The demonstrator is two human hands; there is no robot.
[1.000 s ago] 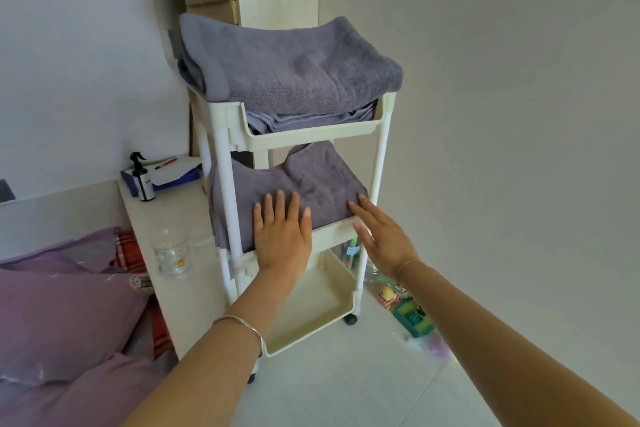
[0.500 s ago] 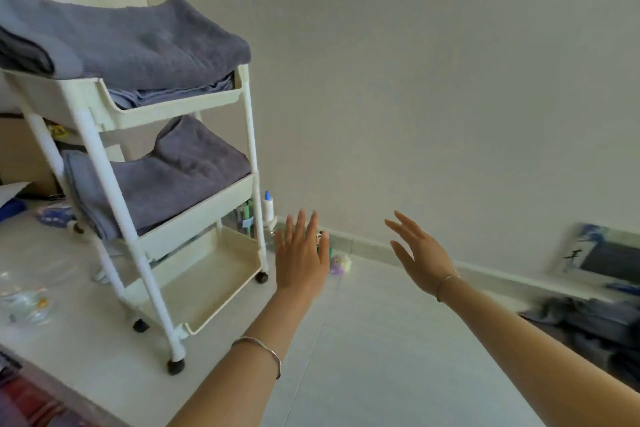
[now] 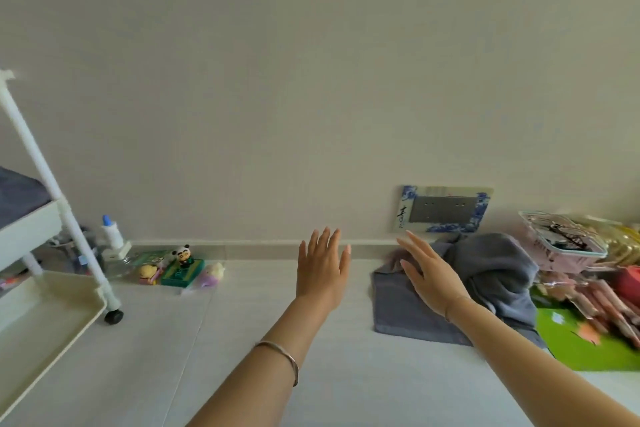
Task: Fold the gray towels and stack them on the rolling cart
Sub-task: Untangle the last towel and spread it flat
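Shelving at the far left is the white plastic rolling cart (image 3: pixel 29 230), standing on the pale tiled floor (image 3: pixel 242 340) with a folded dark gray towel (image 3: pixel 17 194) on its middle tray. Mid-frame, the left hand (image 3: pixel 323 270) hangs above the floor, its fingers (image 3: pixel 323 239) straight, spread and holding nothing. Just to its right, the right hand (image 3: pixel 427 274) is held out palm-down. Its fingers (image 3: pixel 415 250) are likewise released and empty, in front of a crumpled heap of gray towels (image 3: pixel 491 274). That heap lies on the floor against the wall (image 3: pixel 311 80), beside a green mat (image 3: pixel 585 350).

The step in hand looks to be fetching the next towel. It would go best by pinching two corners of a single towel, lifting it free of the heap and shaking it flat before folding. The heap sits just under and beyond the right fingers, though I cannot tell whether they touch the cloth. It lies apart from the left ones and well apart from the cart.
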